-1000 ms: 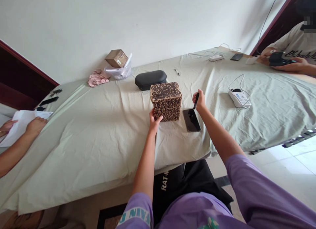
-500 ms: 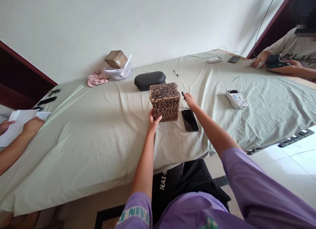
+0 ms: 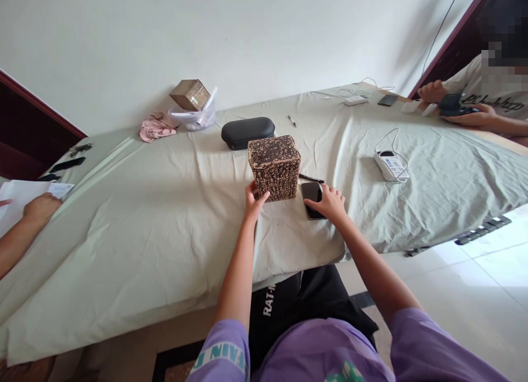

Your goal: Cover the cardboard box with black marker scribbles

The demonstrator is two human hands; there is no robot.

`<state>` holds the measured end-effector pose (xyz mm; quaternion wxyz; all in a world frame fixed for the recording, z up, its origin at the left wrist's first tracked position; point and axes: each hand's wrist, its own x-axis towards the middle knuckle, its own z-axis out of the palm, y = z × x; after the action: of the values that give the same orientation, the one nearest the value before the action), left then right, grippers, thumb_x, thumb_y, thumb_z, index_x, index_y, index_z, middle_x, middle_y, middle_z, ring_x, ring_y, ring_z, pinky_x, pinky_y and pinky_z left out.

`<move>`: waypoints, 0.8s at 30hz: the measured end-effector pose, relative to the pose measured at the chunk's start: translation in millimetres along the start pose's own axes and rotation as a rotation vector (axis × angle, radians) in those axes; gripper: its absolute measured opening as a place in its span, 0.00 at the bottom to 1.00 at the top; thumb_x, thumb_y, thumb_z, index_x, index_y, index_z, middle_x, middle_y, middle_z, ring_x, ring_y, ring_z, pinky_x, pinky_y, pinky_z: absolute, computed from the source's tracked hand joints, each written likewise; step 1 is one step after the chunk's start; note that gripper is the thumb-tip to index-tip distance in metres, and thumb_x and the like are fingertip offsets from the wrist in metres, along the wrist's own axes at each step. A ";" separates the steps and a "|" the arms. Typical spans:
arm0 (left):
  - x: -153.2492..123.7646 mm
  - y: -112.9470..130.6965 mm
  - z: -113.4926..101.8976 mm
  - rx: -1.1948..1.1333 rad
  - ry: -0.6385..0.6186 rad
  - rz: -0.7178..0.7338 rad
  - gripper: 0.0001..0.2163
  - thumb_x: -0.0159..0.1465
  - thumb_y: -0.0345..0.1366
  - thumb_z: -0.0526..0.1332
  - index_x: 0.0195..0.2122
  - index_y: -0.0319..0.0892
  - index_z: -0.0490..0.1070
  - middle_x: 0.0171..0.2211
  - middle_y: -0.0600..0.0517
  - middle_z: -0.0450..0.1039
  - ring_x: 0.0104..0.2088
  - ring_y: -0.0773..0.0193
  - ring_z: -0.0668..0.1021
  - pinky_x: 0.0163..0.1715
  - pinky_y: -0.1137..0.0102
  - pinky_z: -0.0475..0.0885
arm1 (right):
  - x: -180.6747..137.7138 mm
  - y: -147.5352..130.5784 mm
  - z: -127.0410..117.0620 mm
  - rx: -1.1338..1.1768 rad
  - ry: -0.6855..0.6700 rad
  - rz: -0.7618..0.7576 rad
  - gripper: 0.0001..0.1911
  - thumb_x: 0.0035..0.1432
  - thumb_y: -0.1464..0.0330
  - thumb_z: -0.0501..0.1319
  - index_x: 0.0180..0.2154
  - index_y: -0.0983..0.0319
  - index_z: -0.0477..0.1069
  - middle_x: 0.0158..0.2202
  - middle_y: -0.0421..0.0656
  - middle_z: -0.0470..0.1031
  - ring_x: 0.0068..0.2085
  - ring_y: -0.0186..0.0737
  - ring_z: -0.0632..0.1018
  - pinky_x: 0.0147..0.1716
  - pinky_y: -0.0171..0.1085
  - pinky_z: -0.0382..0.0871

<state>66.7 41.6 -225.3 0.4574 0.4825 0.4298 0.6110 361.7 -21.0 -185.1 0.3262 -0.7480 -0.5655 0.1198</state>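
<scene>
A cardboard box covered in dense black scribbles stands upright on the cloth in front of me. My left hand is closed around its lower left corner, thumb on the near face. To the right of the box, a black smartphone lies flat, screen up. My right hand spans it, with the thumb by its left edge and the fingers along its right side. Just beyond the phone rests a black pen, close to the box's right side.
Behind the box lies a black oval case. A plastic basin with a small carton and a pink cloth stand back left. A white corded device is on the right. Other people's hands are at both sides.
My right hand has let go of the black pen, which now lies on the cloth, and has come down and nearer onto the smartphone. My left hand stays on the box.
</scene>
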 end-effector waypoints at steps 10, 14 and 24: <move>-1.0 3.6 2.2 0.003 0.022 -0.012 0.41 0.51 0.48 0.82 0.62 0.47 0.67 0.61 0.40 0.73 0.60 0.49 0.80 0.63 0.53 0.76 | -5.2 -36.2 -12.9 0.659 -0.141 0.315 0.25 0.35 0.63 0.79 0.37 0.62 0.75 0.37 0.49 0.81 0.51 0.65 0.80 0.56 0.58 0.72; -1.4 8.6 3.3 -0.022 0.023 -0.002 0.38 0.50 0.48 0.82 0.58 0.46 0.68 0.58 0.41 0.75 0.56 0.50 0.82 0.61 0.52 0.77 | -24.6 -41.9 -15.4 0.923 -0.123 0.310 0.24 0.48 0.47 0.70 0.38 0.59 0.75 0.33 0.44 0.82 0.39 0.53 0.83 0.44 0.50 0.79; -4.5 18.9 5.4 -0.122 0.032 0.015 0.33 0.48 0.49 0.81 0.47 0.47 0.64 0.53 0.46 0.73 0.53 0.56 0.81 0.57 0.59 0.76 | -62.5 -82.0 -46.0 1.798 -0.387 0.340 0.35 0.72 0.45 0.51 0.64 0.61 0.73 0.55 0.56 0.85 0.44 0.54 0.87 0.46 0.56 0.83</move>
<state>69.9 33.7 -207.0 0.4743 0.4473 0.3953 0.6470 303.3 -82.8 -110.9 0.6606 -0.2547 -0.1879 0.6808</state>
